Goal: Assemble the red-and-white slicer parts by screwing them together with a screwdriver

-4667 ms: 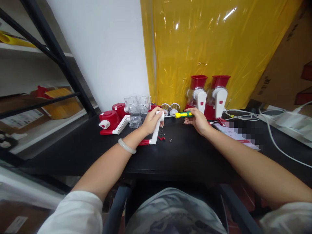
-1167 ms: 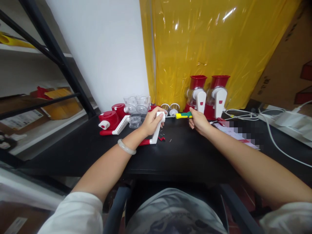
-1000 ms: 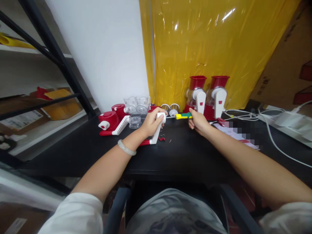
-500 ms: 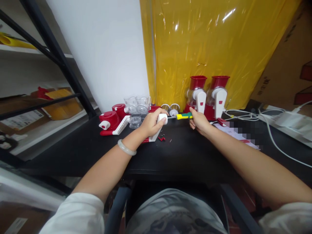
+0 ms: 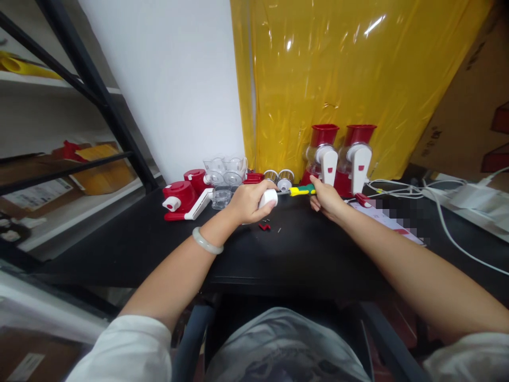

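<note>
My left hand (image 5: 249, 202) is closed around a white handle part (image 5: 268, 198), whose rounded end shows beside the thumb; the rest of it is hidden by the hand. In my right hand (image 5: 326, 198) is a screwdriver (image 5: 301, 190) with a yellow and green handle, held level. Its metal shaft points left and reaches the white part, though the exact contact of the tip is hidden. On the black table below lie a small red plastic piece (image 5: 264, 227) and a few tiny screws (image 5: 279, 230).
Left of my hands stand red grater bases (image 5: 181, 195), a white crank arm (image 5: 199, 203) and clear plastic parts (image 5: 225, 172). Metal grating drums (image 5: 285, 179) sit behind. Two assembled red-and-white graters (image 5: 328, 162) stand back right, near a printed sheet (image 5: 382, 218) and white cables (image 5: 441, 209).
My left hand has turned the white part, so its long arm and red piece no longer show below the hand. The screwdriver stays at the part, nearly unmoved.
</note>
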Motion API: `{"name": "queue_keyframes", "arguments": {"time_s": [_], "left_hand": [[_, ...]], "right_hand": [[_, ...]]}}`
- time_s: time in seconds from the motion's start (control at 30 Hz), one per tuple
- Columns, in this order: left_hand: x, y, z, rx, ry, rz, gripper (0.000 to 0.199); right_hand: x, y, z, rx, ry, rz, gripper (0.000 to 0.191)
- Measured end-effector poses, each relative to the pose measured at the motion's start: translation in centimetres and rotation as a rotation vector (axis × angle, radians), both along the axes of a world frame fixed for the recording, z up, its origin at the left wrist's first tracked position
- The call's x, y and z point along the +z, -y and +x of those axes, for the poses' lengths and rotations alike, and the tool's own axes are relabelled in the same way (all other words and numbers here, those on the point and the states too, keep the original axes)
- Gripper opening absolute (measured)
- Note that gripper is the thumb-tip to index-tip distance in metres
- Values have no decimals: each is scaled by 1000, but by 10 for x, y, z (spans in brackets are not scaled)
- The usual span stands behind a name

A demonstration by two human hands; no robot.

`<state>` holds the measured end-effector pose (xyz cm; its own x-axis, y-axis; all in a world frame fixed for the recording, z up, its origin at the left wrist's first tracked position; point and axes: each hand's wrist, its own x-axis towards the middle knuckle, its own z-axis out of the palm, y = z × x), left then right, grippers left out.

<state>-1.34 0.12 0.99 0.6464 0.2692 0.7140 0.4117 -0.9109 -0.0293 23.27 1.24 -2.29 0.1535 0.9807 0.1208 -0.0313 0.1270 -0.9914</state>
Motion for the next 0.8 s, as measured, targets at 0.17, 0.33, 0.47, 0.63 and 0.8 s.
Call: {"name": "queue_keyframes", "arguments": {"time_s": [0.17, 0.33, 0.47, 0.63, 0.8], "left_hand": [[0, 0, 0, 11, -4, 30, 33], [0, -1, 0, 25, -28, 74, 33], [1, -2, -1, 32, -54, 130, 35], [2, -3, -4, 43, -96, 192, 37], [3, -3, -4, -3, -98, 219, 38]], "right_hand": [[-2, -3, 1, -3, 1, 5, 47], [-4, -3, 2, -9, 23, 5, 48], [-3, -3, 2, 0, 30, 4, 51], [-4, -1, 0, 10, 38, -16, 53], [-7, -2, 1, 29, 43, -59, 55]]}}
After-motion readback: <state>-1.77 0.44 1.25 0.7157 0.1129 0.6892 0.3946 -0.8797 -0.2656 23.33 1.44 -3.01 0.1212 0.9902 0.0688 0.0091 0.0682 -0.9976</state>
